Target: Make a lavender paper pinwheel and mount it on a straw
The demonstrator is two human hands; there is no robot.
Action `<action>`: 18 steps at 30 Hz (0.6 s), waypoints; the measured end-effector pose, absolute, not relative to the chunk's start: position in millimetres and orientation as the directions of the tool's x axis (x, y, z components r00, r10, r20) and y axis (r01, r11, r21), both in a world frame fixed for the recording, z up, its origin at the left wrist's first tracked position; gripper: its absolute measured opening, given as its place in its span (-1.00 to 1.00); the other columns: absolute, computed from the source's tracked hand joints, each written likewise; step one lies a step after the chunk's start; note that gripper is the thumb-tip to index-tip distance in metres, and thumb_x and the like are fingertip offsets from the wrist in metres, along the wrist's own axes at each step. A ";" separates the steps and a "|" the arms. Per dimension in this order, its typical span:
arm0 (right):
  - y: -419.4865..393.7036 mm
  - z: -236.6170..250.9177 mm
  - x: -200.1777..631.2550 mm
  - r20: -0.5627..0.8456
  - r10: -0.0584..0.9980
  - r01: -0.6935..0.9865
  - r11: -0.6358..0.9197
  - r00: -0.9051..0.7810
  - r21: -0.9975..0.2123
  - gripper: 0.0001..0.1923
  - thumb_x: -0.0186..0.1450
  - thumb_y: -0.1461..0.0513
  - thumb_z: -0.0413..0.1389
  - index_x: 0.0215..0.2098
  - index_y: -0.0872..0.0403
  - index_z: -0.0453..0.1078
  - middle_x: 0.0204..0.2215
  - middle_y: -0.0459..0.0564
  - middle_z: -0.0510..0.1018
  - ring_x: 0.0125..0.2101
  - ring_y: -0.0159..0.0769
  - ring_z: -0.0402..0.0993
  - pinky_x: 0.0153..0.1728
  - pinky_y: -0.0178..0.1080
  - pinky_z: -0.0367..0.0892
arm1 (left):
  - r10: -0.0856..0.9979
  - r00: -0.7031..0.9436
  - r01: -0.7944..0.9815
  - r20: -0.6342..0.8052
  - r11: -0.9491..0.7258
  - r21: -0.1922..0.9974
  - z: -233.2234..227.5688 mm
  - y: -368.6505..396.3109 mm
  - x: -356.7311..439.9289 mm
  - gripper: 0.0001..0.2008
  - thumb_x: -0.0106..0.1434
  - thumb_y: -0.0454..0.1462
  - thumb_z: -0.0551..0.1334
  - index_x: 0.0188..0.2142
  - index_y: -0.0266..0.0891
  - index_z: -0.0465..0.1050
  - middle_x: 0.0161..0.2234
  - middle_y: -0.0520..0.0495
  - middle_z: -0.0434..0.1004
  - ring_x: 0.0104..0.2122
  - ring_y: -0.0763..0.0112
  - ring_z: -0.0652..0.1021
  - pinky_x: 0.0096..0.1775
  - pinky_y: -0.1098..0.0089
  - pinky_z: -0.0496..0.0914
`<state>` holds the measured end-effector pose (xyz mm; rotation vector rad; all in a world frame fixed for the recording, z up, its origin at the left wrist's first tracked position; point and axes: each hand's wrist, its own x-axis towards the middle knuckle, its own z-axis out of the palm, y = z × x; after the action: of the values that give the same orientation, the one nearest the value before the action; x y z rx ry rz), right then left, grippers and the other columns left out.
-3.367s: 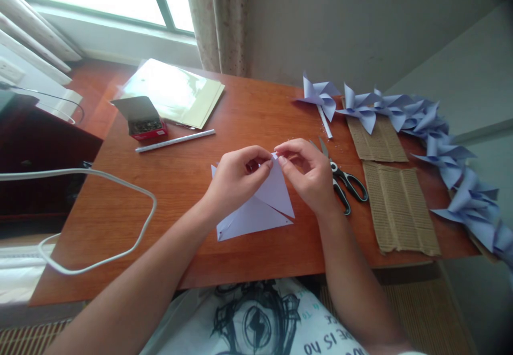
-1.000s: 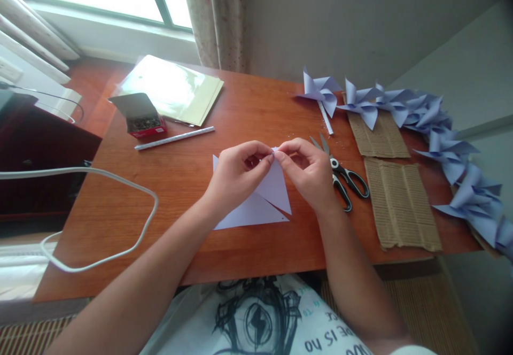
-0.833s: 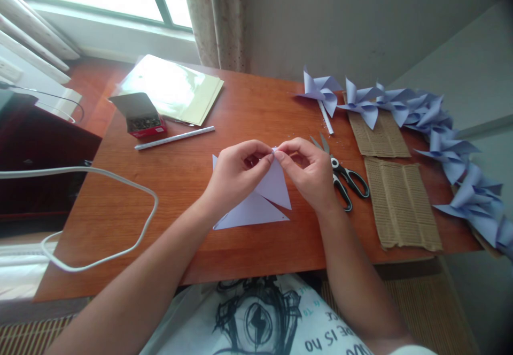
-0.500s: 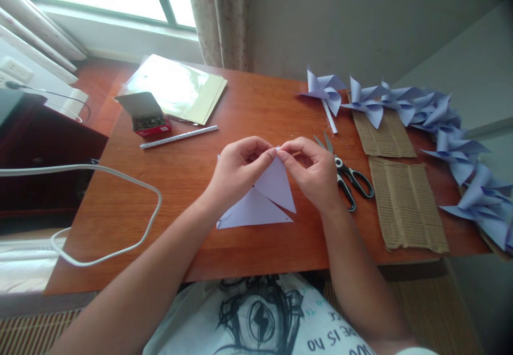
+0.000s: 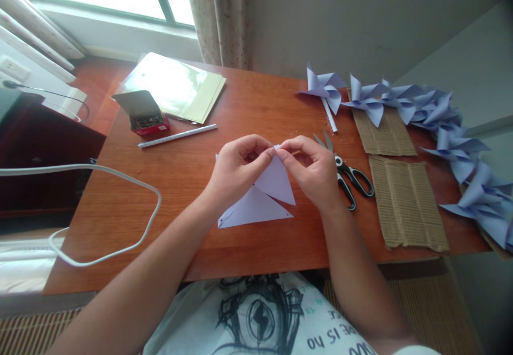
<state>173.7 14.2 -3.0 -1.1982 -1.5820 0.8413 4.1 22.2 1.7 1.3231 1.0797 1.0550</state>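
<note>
At the centre of the frame both hands meet over a pale lilac paper sheet point(image 5: 256, 205) cut into triangular flaps, which lies on the tabletop point(image 5: 180, 184). The left hand point(image 5: 236, 170) and the right hand point(image 5: 315, 170) are both closed in a fingertip pinch on the raised corner of one flap, thumb and forefinger pressed together at the same point near the top of the paper; whether something small sits between the fingertips cannot be told.

Judging from the scene, the sheet is cut and one corner is drawn up toward the middle, while the lower flaps lie flat, so most of the folding looks undone. Along the right edge of the frame a row of finished pinwheels point(image 5: 441, 120) curves away, some resting on corrugated cardboard pieces point(image 5: 404, 200). Scissors point(image 5: 347, 178) lie just beside the right hand. In the upper left stand an open box of pins point(image 5: 144, 117), a white stick point(image 5: 176, 135) and a stack of packaged paper point(image 5: 176, 87); a white cable point(image 5: 120, 184) loops over the left side.

Compared with the earliest frame the pinch is in the same place and the sheet has barely shifted; only the camera view has moved slightly
</note>
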 end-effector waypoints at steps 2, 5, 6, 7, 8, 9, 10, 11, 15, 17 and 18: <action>14.1 -2.7 174.0 0.278 0.958 0.301 0.287 -0.075 -0.909 -0.96 0.33 0.23 0.24 -0.31 0.00 0.53 -0.35 -0.12 0.60 -0.33 -0.32 0.55 -0.32 -0.25 0.47 | 0.980 0.197 0.029 0.008 -0.014 0.999 1.7 22.2 4.2 -0.83 0.23 -0.20 0.33 -0.37 -0.28 0.55 -0.44 -0.04 0.52 -0.43 0.44 0.43 -0.43 0.46 0.31; 13.9 -2.0 174.5 0.280 0.957 0.291 0.291 -0.081 -0.911 -0.96 0.33 0.23 0.24 -0.31 0.00 0.53 -0.35 -0.12 0.60 -0.33 -0.33 0.55 -0.31 -0.25 0.47 | 0.979 0.203 0.012 0.015 -0.018 1.000 1.9 22.0 4.3 -0.84 0.23 -0.21 0.33 -0.37 -0.29 0.55 -0.44 -0.04 0.51 -0.43 0.45 0.42 -0.43 0.47 0.30; 13.7 -1.8 174.6 0.275 0.958 0.290 0.287 -0.081 -0.913 -0.96 0.33 0.23 0.24 -0.30 0.01 0.53 -0.35 -0.12 0.60 -0.33 -0.33 0.55 -0.31 -0.25 0.47 | 0.979 0.201 0.007 0.020 -0.021 1.000 2.0 21.9 4.3 -0.84 0.23 -0.22 0.33 -0.38 -0.29 0.55 -0.44 -0.03 0.51 -0.44 0.45 0.42 -0.43 0.47 0.30; 13.6 -1.6 174.6 0.269 0.960 0.291 0.281 -0.080 -0.915 -0.96 0.33 0.22 0.24 -0.30 0.01 0.53 -0.35 -0.11 0.60 -0.32 -0.32 0.55 -0.31 -0.25 0.47 | 0.980 0.199 0.004 0.024 -0.025 1.000 2.1 21.9 4.2 -0.85 0.22 -0.22 0.33 -0.38 -0.29 0.55 -0.45 -0.03 0.50 -0.44 0.46 0.42 -0.44 0.47 0.30; 13.5 -1.4 174.5 0.262 0.962 0.294 0.274 -0.079 -0.916 -0.96 0.33 0.22 0.24 -0.30 0.00 0.53 -0.34 -0.11 0.60 -0.32 -0.32 0.55 -0.30 -0.25 0.47 | 0.980 0.197 0.004 0.027 -0.028 1.000 2.2 21.9 4.3 -0.85 0.22 -0.23 0.33 -0.39 -0.29 0.55 -0.45 -0.02 0.50 -0.45 0.46 0.41 -0.44 0.47 0.29; 13.4 -1.3 174.4 0.257 0.963 0.296 0.268 -0.078 -0.917 -0.96 0.33 0.22 0.24 -0.30 0.00 0.53 -0.34 -0.11 0.61 -0.31 -0.31 0.55 -0.30 -0.24 0.47 | 0.981 0.194 0.004 0.028 -0.030 1.000 2.3 22.0 4.3 -0.86 0.22 -0.23 0.33 -0.39 -0.29 0.55 -0.46 -0.02 0.50 -0.45 0.46 0.41 -0.44 0.47 0.29; 13.3 -1.2 174.3 0.253 0.964 0.298 0.265 -0.077 -0.917 -0.96 0.33 0.22 0.24 -0.29 0.00 0.53 -0.33 -0.11 0.61 -0.31 -0.31 0.55 -0.30 -0.24 0.47 | 0.981 0.193 0.005 0.029 -0.030 1.000 2.2 22.1 4.3 -0.86 0.22 -0.24 0.33 -0.39 -0.30 0.55 -0.46 -0.02 0.50 -0.45 0.46 0.41 -0.44 0.47 0.29; 13.2 -1.1 174.1 0.253 0.965 0.297 0.264 -0.077 -0.918 -0.96 0.33 0.22 0.24 -0.29 0.00 0.53 -0.33 -0.10 0.61 -0.31 -0.31 0.55 -0.30 -0.24 0.47 | 0.981 0.193 0.008 0.028 -0.030 1.000 2.1 22.3 4.4 -0.86 0.21 -0.24 0.33 -0.39 -0.30 0.55 -0.46 -0.03 0.50 -0.45 0.46 0.42 -0.44 0.47 0.29; 13.5 -1.2 173.6 0.253 0.964 0.296 0.265 -0.079 -0.918 -0.97 0.33 0.22 0.24 -0.29 0.00 0.53 -0.33 -0.10 0.61 -0.31 -0.31 0.55 -0.30 -0.24 0.46 | 0.981 0.189 0.025 0.050 -0.055 0.998 0.7 22.8 5.0 -0.88 0.21 -0.26 0.32 -0.39 -0.30 0.54 -0.46 -0.03 0.52 -0.44 0.45 0.43 -0.43 0.46 0.31; 13.8 -1.3 173.5 0.256 0.964 0.301 0.267 -0.077 -0.916 -0.97 0.33 0.22 0.24 -0.29 0.00 0.53 -0.34 -0.10 0.61 -0.31 -0.31 0.55 -0.30 -0.24 0.46 | 0.981 0.181 0.044 0.076 -0.086 0.995 0.1 22.6 5.4 -0.88 0.22 -0.27 0.32 -0.39 -0.29 0.54 -0.46 -0.03 0.52 -0.44 0.45 0.44 -0.42 0.45 0.31; 13.9 -1.3 173.5 0.257 0.963 0.304 0.268 -0.076 -0.914 -0.97 0.32 0.22 0.24 -0.30 0.00 0.53 -0.34 -0.10 0.60 -0.30 -0.30 0.55 -0.30 -0.24 0.46 | 0.980 0.174 0.061 0.093 -0.105 0.993 0.1 22.4 5.7 -0.89 0.22 -0.27 0.32 -0.39 -0.29 0.54 -0.46 -0.02 0.52 -0.44 0.45 0.44 -0.42 0.45 0.32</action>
<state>173.5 13.9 -1.3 -1.2071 -1.5780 0.8620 5.7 22.4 0.1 1.4106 1.0818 1.1175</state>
